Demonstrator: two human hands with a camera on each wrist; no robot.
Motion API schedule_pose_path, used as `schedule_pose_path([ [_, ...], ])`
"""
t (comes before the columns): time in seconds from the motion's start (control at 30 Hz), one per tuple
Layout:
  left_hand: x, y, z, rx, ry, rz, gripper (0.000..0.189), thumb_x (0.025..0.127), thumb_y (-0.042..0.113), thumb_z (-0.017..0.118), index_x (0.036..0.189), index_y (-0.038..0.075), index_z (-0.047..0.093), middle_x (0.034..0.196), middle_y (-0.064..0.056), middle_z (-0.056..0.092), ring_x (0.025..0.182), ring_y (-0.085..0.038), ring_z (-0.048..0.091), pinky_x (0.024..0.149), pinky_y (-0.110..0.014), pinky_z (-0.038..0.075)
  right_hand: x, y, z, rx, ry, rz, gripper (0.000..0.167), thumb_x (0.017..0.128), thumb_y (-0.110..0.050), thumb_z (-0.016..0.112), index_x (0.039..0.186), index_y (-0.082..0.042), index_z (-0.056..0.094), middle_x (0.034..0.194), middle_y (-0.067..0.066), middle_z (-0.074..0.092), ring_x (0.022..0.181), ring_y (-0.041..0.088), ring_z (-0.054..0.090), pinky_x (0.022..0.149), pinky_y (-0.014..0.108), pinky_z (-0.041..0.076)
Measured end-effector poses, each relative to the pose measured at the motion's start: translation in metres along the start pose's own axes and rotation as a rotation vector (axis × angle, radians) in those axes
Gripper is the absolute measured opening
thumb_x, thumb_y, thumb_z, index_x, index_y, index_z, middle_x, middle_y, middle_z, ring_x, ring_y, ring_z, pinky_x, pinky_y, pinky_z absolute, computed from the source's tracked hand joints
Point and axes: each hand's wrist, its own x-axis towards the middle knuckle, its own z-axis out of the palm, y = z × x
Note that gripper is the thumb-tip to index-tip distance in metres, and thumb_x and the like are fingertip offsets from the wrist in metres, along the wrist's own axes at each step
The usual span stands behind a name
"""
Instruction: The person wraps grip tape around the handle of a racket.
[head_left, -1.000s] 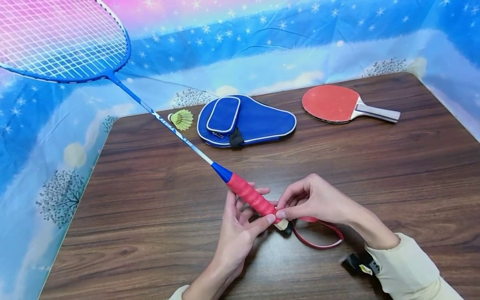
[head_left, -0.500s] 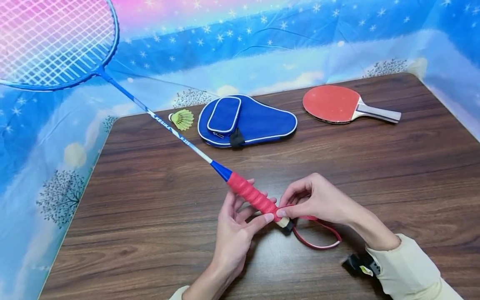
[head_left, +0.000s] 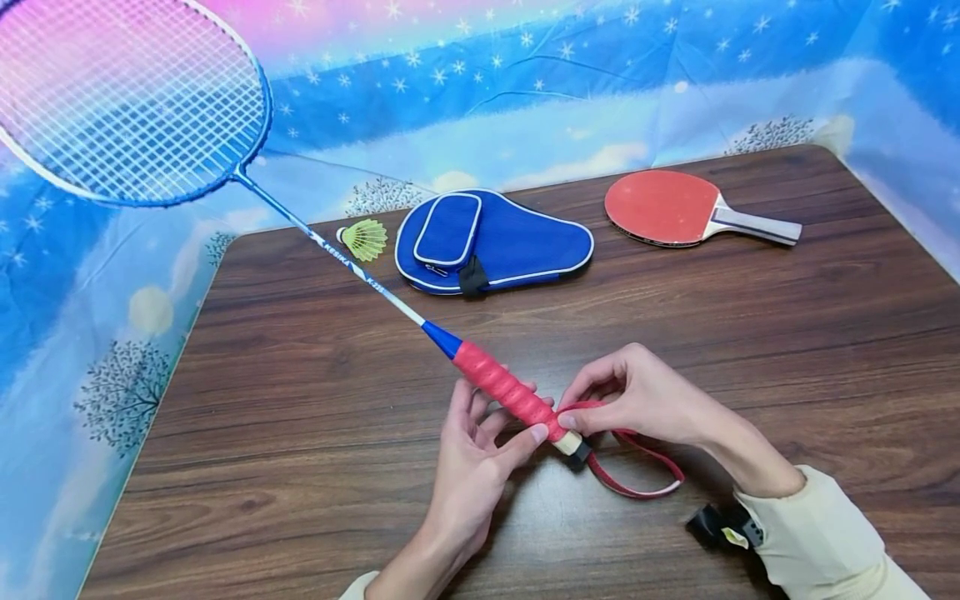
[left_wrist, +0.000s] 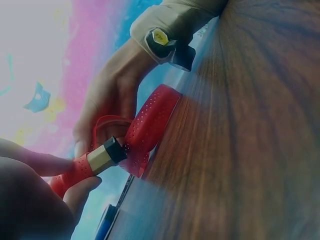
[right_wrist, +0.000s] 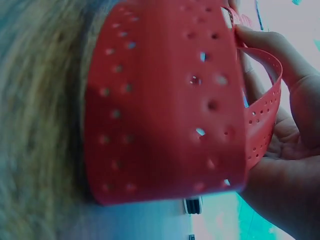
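A blue and white badminton racket (head_left: 441, 340) slants up to the left, its strung head raised beyond the table's far edge. Red perforated grip tape (head_left: 498, 385) winds in ridges around its handle. Bare pale wood (head_left: 567, 442) and a black butt cap (left_wrist: 115, 149) show at the handle's end. My left hand (head_left: 472, 467) holds the handle from below, thumb pressed on the lowest wraps. Close beside that thumb, my right hand (head_left: 660, 400) pinches the tape between thumb and fingers. The tape's loose length (right_wrist: 165, 110) hangs in a loop down to the tabletop.
Along the back of the wooden table (head_left: 300, 467) lie a yellow shuttlecock (head_left: 364, 240), a blue paddle case (head_left: 517, 242) and a red table tennis paddle (head_left: 660, 204). A printed cloth (head_left: 480, 75) hangs behind. A black wrist camera (head_left: 720, 525) sits at the right sleeve.
The racket head swings left, then back right and a little lower, as the handle turns in my left hand. My right hand keeps its pinch, and a short tape stretch now shows over its thumb.
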Motion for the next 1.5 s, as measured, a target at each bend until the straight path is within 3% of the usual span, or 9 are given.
schedule_pose_path([
  [0.2, -0.0006, -0.0011, 0.0022, -0.013, 0.002, -0.033, 0.075, 0.076, -0.013, 0.077, 0.134, 0.009, 0.036, 0.131, -0.025, 0.052, 0.115, -0.037, 0.058, 0.082, -0.04, 0.056, -0.0005, -0.0007, 0.0013, 0.006, 0.01, 0.011, 0.012, 0.083, -0.022, 0.081, 0.092, -0.016, 0.076, 0.082, 0.005, 0.072, 0.071, 0.015, 0.062, 0.061, 0.027, 0.053],
  [0.5, -0.0004, -0.0017, 0.0025, -0.006, 0.03, -0.042, 0.075, 0.075, -0.014, 0.076, 0.133, 0.008, 0.034, 0.127, -0.026, 0.052, 0.112, -0.036, 0.06, 0.085, -0.039, 0.055, -0.0004, -0.0016, -0.0007, -0.048, -0.007, 0.007, 0.009, 0.085, -0.025, 0.079, 0.093, -0.021, 0.076, 0.084, 0.0, 0.072, 0.073, 0.016, 0.059, 0.061, 0.026, 0.049],
  [0.7, -0.0009, -0.0021, 0.0022, -0.01, 0.013, -0.033, 0.077, 0.077, -0.014, 0.074, 0.136, 0.009, 0.032, 0.127, -0.026, 0.052, 0.113, -0.034, 0.059, 0.084, -0.037, 0.055, -0.0004, -0.0005, -0.0016, -0.047, 0.001, 0.021, 0.01, 0.085, -0.026, 0.079, 0.093, -0.022, 0.076, 0.082, 0.001, 0.072, 0.07, 0.014, 0.056, 0.058, 0.025, 0.047],
  [0.9, -0.001, -0.0019, 0.0024, 0.017, 0.01, -0.075, 0.08, 0.078, -0.006, 0.079, 0.139, 0.023, 0.037, 0.125, -0.023, 0.052, 0.112, -0.033, 0.057, 0.087, -0.036, 0.053, -0.0011, -0.002, -0.0009, -0.027, 0.012, 0.02, 0.01, 0.084, -0.024, 0.08, 0.092, -0.02, 0.076, 0.079, 0.003, 0.07, 0.062, 0.013, 0.053, 0.052, 0.025, 0.045],
  [1.17, -0.0006, 0.0008, 0.0027, 0.039, 0.046, -0.079, 0.077, 0.075, -0.008, 0.08, 0.136, 0.021, 0.043, 0.117, -0.022, 0.058, 0.106, -0.033, 0.061, 0.084, -0.039, 0.055, 0.0001, -0.0047, 0.001, -0.025, -0.001, 0.012, 0.01, 0.083, -0.026, 0.08, 0.09, -0.019, 0.076, 0.08, 0.003, 0.071, 0.069, 0.014, 0.058, 0.058, 0.026, 0.049],
  [1.5, -0.0009, 0.0048, 0.0027, 0.081, 0.07, -0.111, 0.082, 0.074, -0.007, 0.081, 0.139, 0.026, 0.044, 0.122, -0.022, 0.059, 0.108, -0.03, 0.063, 0.083, -0.037, 0.055, -0.0001, -0.004, -0.0007, -0.047, 0.001, 0.024, 0.01, 0.085, -0.027, 0.079, 0.091, -0.021, 0.076, 0.081, 0.001, 0.071, 0.071, 0.015, 0.057, 0.06, 0.027, 0.048],
])
